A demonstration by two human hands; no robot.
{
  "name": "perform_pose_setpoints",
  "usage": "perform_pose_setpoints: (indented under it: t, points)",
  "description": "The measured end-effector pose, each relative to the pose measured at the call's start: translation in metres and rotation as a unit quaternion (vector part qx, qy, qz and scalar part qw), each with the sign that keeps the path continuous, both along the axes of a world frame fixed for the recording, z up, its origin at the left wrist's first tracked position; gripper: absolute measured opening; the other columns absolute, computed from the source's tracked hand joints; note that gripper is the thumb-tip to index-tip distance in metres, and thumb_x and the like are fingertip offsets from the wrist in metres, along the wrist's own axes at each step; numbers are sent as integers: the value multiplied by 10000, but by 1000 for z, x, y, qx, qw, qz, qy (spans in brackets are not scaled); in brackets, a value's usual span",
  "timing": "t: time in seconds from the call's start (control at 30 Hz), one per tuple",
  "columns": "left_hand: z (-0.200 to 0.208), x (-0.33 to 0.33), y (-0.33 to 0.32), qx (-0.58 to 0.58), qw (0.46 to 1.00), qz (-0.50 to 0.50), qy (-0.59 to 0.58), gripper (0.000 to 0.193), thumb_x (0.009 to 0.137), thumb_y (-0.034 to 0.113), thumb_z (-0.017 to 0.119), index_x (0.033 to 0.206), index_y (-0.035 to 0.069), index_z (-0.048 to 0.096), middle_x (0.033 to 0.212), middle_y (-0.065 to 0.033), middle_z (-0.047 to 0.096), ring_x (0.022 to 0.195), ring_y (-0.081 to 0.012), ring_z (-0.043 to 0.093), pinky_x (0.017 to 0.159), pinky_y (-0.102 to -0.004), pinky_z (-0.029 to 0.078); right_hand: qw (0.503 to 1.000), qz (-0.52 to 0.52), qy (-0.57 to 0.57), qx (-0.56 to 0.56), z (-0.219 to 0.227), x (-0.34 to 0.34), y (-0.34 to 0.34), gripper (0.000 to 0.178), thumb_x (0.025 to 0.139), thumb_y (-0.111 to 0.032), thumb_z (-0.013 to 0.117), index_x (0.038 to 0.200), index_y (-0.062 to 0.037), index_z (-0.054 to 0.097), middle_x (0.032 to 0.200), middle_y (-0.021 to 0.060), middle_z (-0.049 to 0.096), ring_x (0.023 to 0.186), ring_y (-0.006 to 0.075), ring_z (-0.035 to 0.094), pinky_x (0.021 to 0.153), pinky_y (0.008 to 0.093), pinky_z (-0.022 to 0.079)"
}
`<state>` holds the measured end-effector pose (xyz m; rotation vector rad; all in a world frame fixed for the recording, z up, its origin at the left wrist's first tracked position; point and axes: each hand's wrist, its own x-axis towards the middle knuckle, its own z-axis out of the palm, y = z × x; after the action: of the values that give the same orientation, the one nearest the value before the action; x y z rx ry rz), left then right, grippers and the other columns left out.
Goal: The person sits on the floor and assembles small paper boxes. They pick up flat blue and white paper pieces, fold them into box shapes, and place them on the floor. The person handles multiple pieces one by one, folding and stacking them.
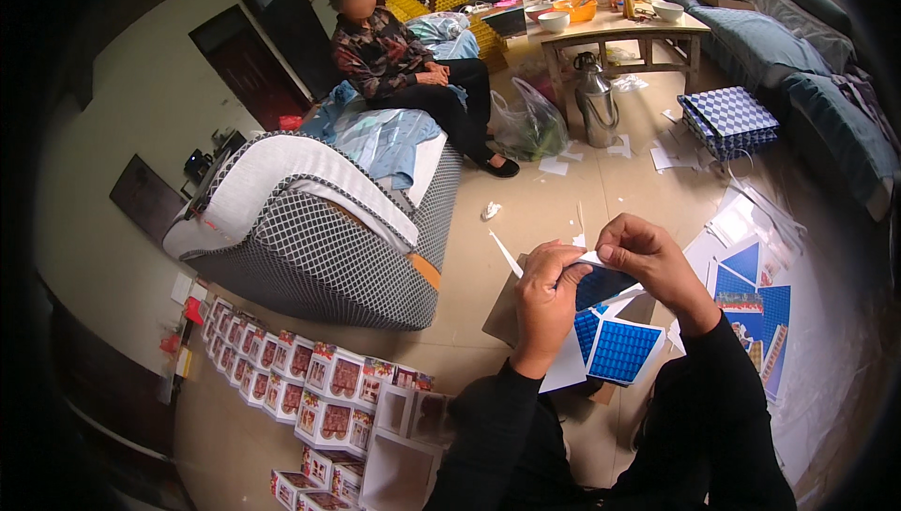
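Observation:
Up in front of me I hold a dark blue card piece (605, 286) with a white edge. My left hand (546, 303) is closed on its left side, thumb lying along the face. At the upper edge my right hand (649, 258) pinches the white strip between thumb and fingers. Just below both hands lies a blue tile-patterned card piece (623, 351) with a white border, with more blue and white card partly hidden behind my left hand. A brown board (507, 316) shows under these pieces.
Rows of printed card boxes (336, 387) stand on the floor at left. Blue card cut-outs (751, 314) lie at right, near a checked bag (729, 120). A seated person (404, 70), a sofa (324, 239), a metal flask (594, 103) and a table (624, 28) are beyond.

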<state>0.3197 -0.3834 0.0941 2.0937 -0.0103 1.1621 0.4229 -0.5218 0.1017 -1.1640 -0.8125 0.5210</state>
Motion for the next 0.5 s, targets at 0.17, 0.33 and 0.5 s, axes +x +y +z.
perform_pose_setpoints:
  t: [0.17,0.33,0.5]
  points:
    - [-2,-1,1,-5,1000,15,-8,191,750,20,741,918,43,654,911,-101,686,940,-320,640,844,-385,505,996,19,76,-45,12,0,-8,37,885,-60,624,910,-43,601,806,-25,580,744,62,538,704,202,430]
    - [-3,-1,1,-11,1000,21,-14,181,760,29,742,921,46,661,917,-98,687,941,-312,643,825,-374,505,996,-9,77,-33,13,0,-9,53,864,-31,606,916,-39,611,823,-11,596,767,76,562,717,203,439]
    - [-6,-1,3,-66,998,23,6,175,781,57,741,938,39,666,909,-109,689,908,-291,649,802,-352,505,996,-64,-66,-17,11,-8,-5,78,930,-75,569,917,-16,619,831,9,597,762,86,548,716,225,438]
